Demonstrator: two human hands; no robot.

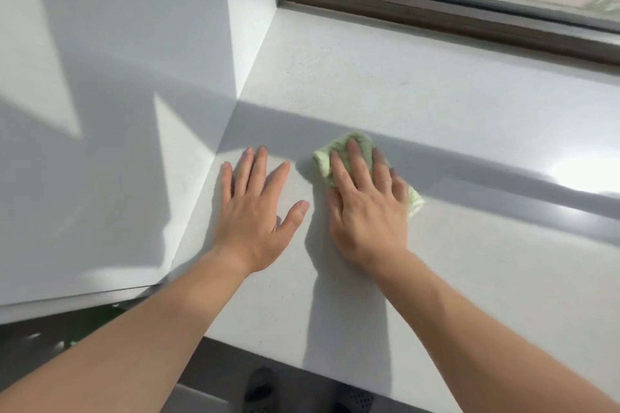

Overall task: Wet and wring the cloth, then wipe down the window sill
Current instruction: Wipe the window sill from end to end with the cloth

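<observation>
Cloth (360,157) pinned flat on sill (436,104) beneath spread right hand (367,208); left hand (256,208) alongside, splayed, empty.

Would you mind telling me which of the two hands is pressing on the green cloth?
The right hand lies flat on the green cloth on the window sill; the left hand rests bare on the sill, beside the cloth.

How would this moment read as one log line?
step: wiping | right hand: flat on green cloth | left hand: flat on window sill
</observation>
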